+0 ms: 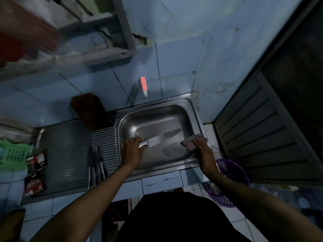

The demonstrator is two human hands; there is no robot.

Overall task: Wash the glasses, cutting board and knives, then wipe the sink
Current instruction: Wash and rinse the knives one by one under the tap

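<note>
— What lies along the left of the counter?

— One green basket [12, 155] at the far left edge, then two dark packets [35, 161] on the drainboard's [66, 151] left edge. Several knives [97, 165], perhaps three, lie side by side near its right edge; the exact count is unclear. One dark cutting board [90, 110] leans against the tiles at the drainboard's back edge.

— And the hands?

— The left hand [131, 151] has its fingers curled round the handle of one large knife [162, 137], the blade pointing right over the basin of the sink [190, 109]. The right hand [203, 149] grips one pinkish sponge [194, 139] at the basin's right rim. One tap [143, 85] juts above, and one purple basket [236, 173] sits below on the right.
</note>
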